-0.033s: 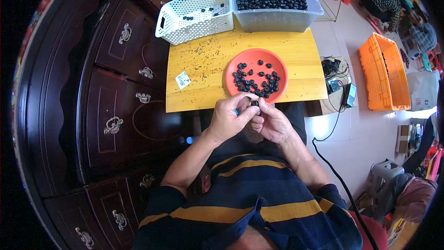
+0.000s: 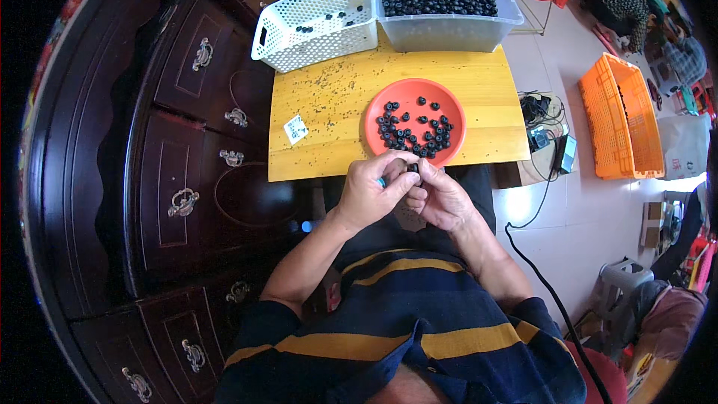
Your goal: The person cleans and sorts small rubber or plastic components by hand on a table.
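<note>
My left hand point(image 2: 366, 193) and my right hand point(image 2: 443, 200) meet just in front of the near rim of a red plate point(image 2: 374, 144). Their fingertips pinch a small round black piece point(image 2: 413, 168), mostly covered by the fingers. A bit of something turquoise point(image 2: 382, 182) shows between the fingers of my left hand; its kind is hidden. Both hands are closed. On the plate lie several small black ring-shaped pieces point(image 2: 400, 135), looking like plastic parts with a hole in the middle, clustered toward its near and left sides.
Behind the plate, a clear bin point(image 2: 449, 34) heaped with black pieces stands beside a white perforated basket point(image 2: 321, 49) holding a few. Dark crumbs and a white label point(image 2: 295, 129) lie on the yellow table point(image 2: 336, 157). Dark drawers point(image 2: 179, 172) flank the left; an orange crate point(image 2: 621, 127) and black cable point(image 2: 546, 280) are right.
</note>
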{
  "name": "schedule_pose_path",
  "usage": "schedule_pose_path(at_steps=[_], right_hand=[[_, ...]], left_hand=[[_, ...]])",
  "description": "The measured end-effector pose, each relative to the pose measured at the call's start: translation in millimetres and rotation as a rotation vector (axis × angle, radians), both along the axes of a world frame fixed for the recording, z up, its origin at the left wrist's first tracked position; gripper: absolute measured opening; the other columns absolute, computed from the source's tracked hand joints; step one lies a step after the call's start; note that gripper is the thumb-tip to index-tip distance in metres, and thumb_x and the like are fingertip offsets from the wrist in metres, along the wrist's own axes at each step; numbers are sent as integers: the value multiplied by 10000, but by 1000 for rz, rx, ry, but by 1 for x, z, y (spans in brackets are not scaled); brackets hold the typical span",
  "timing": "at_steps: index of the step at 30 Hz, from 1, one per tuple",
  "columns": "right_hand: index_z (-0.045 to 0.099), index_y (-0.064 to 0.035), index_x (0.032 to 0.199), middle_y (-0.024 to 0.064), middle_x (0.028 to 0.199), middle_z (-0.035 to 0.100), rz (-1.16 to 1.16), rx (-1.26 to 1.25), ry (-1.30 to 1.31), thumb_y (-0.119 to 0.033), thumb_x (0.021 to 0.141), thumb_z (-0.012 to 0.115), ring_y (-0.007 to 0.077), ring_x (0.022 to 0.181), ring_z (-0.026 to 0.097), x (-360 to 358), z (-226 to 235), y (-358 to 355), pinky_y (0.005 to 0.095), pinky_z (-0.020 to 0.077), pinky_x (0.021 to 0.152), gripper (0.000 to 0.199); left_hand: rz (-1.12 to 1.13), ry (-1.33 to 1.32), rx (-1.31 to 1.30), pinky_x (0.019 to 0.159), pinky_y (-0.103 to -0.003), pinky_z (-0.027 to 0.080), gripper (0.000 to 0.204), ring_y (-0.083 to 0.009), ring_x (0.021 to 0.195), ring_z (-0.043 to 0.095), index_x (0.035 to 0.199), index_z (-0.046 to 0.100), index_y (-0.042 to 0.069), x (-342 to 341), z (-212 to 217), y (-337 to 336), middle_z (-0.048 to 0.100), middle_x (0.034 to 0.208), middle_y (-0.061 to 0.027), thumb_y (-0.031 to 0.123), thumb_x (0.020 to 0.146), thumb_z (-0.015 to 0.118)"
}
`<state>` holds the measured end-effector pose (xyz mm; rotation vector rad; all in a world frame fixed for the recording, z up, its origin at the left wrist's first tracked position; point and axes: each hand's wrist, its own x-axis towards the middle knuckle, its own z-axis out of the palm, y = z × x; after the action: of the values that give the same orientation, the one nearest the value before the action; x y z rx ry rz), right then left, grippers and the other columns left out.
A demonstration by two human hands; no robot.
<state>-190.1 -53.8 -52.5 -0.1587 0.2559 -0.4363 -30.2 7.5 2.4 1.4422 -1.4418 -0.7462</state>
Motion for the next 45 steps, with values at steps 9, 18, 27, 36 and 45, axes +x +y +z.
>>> schedule_pose_path(at_steps=[9,18,27,36,45], right_hand=[[626,-77,1126,-40,802,513,23,46,-135,-302,992,667,59,648,432,0,1,-1,208,386,577,265],[617,-105,1104,-68,744,432,-67,16,-100,-290,993,668,43,610,409,3,2,1,208,371,552,222],[603,-104,1064,-63,722,453,-78,-63,-23,-269,997,667,30,573,398,1,10,-5,191,338,520,190],[579,-130,1035,-68,725,479,-49,-129,91,-220,1001,654,21,543,364,0,10,-3,173,290,483,122],[591,-127,1085,-59,766,514,-49,-141,14,-197,997,649,19,550,374,0,-3,-5,167,298,482,126]], left_hand=[[10,106,-70,595,-252,519,248,-85,652,677,1127,690,21,-6,1,1,718,755,-76,-2,882,719],[22,-222,-388,567,-261,528,270,-119,667,705,1122,710,31,-3,-5,-2,729,794,-82,-12,859,756],[55,-328,-143,540,-356,514,308,-250,606,680,844,592,77,5,10,-5,651,694,-79,266,824,834],[-50,-509,-116,538,-391,509,473,-283,599,664,814,556,82,13,16,-12,643,693,-85,495,823,787],[-62,-596,-162,528,-421,514,469,-313,615,671,826,547,83,16,3,-13,640,687,-109,512,865,733]])
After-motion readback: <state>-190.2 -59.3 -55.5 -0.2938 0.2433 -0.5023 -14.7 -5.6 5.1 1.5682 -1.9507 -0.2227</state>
